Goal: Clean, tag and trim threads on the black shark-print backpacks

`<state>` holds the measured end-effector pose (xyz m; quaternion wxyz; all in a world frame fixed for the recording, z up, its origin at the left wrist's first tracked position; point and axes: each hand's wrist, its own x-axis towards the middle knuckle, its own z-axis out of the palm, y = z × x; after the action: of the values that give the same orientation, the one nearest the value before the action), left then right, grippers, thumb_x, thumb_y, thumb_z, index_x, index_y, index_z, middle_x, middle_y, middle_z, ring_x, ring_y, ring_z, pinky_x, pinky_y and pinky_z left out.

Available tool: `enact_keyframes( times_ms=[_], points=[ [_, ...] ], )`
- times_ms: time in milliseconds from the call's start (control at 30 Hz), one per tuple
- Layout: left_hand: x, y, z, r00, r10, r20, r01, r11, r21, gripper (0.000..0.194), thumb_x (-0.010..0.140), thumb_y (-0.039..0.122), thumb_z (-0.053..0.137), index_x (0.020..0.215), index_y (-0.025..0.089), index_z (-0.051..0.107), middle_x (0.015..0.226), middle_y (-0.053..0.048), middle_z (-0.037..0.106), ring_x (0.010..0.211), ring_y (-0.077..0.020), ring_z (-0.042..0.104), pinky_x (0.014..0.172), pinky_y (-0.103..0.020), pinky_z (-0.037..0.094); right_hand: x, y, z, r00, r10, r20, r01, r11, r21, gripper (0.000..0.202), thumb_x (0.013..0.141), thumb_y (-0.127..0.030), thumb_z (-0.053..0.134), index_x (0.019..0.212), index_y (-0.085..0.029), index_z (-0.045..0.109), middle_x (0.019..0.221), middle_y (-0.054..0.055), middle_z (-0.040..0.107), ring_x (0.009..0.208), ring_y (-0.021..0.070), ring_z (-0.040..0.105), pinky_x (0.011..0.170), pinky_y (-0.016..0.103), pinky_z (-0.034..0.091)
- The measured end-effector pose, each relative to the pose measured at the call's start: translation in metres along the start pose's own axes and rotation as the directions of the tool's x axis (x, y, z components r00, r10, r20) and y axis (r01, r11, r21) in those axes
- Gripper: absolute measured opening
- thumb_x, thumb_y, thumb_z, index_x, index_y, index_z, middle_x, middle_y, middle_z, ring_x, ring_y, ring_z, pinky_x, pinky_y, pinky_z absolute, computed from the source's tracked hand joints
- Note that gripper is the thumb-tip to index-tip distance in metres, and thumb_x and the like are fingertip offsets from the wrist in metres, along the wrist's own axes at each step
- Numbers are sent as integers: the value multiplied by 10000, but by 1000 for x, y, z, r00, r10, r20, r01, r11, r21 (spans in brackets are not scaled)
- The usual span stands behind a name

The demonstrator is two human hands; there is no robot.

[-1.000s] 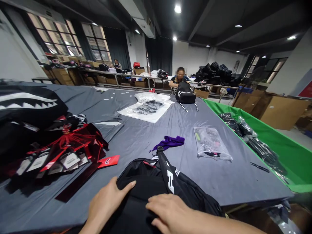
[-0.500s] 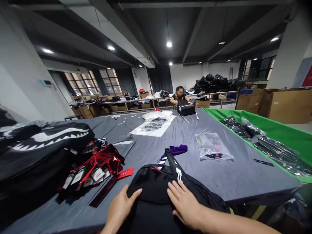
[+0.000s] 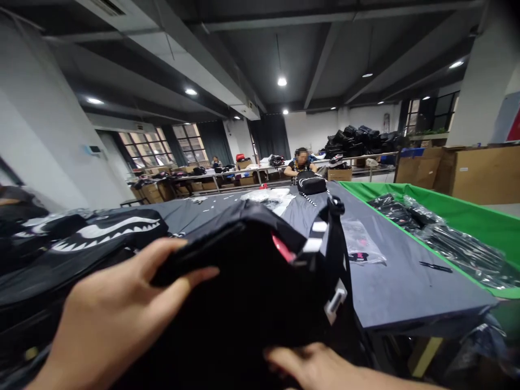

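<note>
A black backpack (image 3: 231, 303) fills the space right in front of me, lifted and tilted up from the table. My left hand (image 3: 114, 309) is closed on its upper left edge, thumb on the near face and fingers over the rim. Lower down, my right hand (image 3: 317, 368) grips the backpack's near side, its fingers partly hidden and blurred. A shoulder strap (image 3: 337, 260) with white marks and a black buckle stands up at the bag's right. Near the top edge shows a small red patch (image 3: 283, 247).
More black backpacks with a white shark-teeth print (image 3: 114, 230) lie at the left. On the grey table (image 3: 406, 292) are a clear plastic bag (image 3: 361, 244) and black pens (image 3: 435, 267). A green-lined bin (image 3: 483, 222) holds wrapped goods. Across the table, a co-worker (image 3: 301, 161) handles another backpack (image 3: 312, 184).
The backpack has risen from the table toward me, hiding the red tags and purple cloth. My left hand went from resting beside it to gripping its edge; my right hand moved down.
</note>
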<state>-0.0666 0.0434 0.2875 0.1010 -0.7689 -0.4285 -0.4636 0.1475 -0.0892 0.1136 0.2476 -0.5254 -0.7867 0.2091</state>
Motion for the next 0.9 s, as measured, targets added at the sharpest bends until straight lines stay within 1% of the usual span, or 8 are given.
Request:
enact_keyframes(
  times_ms=[100, 167, 367, 533, 667, 733, 800, 900],
  points=[
    [38, 16, -12, 999, -11, 31, 7, 993, 116, 459, 685, 675, 563, 901, 284, 665, 547, 71, 594, 531, -159, 565, 540, -246, 345, 18, -18, -28, 994, 12, -113, -1, 995, 99, 554, 913, -336, 524, 1449, -297, 391, 1260, 72, 637, 1124, 230, 617, 962, 341, 482],
    [56, 21, -10, 997, -32, 66, 23, 990, 138, 441, 723, 619, 601, 929, 235, 673, 590, 50, 607, 583, -147, 575, 568, -224, 328, 27, -12, -31, 983, 44, -180, -12, 985, 175, 561, 916, -324, 508, 1460, -277, 380, 1289, 88, 614, 1170, 222, 586, 1019, 375, 447],
    [82, 12, 5, 994, -99, 39, 85, 958, 273, 417, 740, 550, 677, 953, 191, 682, 655, 26, 634, 610, -156, 581, 608, -222, 337, 46, 31, -20, 983, 160, -93, -130, 953, 274, 560, 901, -348, 499, 1442, -230, 416, 1292, 101, 608, 1191, 228, 565, 1052, 410, 419],
    [109, 30, 6, 992, 106, -75, -63, 898, 435, 468, 779, 599, 635, 1039, 211, 662, 660, 15, 624, 635, -183, 595, 624, -246, 369, 90, 43, -35, 993, 110, -42, -94, 954, 284, 583, 853, -292, 552, 1425, -239, 449, 1225, 75, 657, 1146, 215, 604, 991, 348, 470],
    [137, 59, 18, 950, 251, -188, -125, 853, 506, 526, 734, 645, 658, 1036, 215, 669, 733, 18, 647, 723, -203, 640, 706, -284, 452, 160, 80, -78, 996, 23, -89, 0, 967, 254, 596, 842, -280, 588, 1419, -204, 458, 1240, 100, 651, 1083, 214, 647, 917, 326, 517],
    [149, 70, 36, 892, 358, -277, -200, 861, 467, 531, 764, 660, 621, 1034, 206, 672, 765, 16, 668, 761, -201, 659, 745, -298, 479, 198, 114, -116, 978, -18, -205, 54, 984, 170, 573, 862, -259, 568, 1418, -183, 454, 1255, 113, 643, 1092, 219, 645, 937, 344, 510],
    [160, 76, 66, 798, 492, -348, -349, 848, 399, 507, 807, 613, 614, 1092, 195, 653, 907, -3, 714, 877, -206, 684, 805, -301, 499, 229, 158, -157, 922, -26, -387, 38, 999, 24, 605, 870, -230, 553, 1451, -163, 399, 1337, 129, 588, 1203, 239, 579, 1021, 384, 459],
    [169, 67, 148, 694, 614, -377, -548, 789, 277, 445, 871, 430, 613, 1218, 152, 580, 1216, -87, 671, 1150, -229, 627, 960, -322, 489, 248, 233, -199, 854, 41, -519, -139, 979, -152, 646, 869, -225, 533, 1480, -144, 340, 1482, 140, 437, 1366, 256, 414, 1111, 431, 367]
  ],
)
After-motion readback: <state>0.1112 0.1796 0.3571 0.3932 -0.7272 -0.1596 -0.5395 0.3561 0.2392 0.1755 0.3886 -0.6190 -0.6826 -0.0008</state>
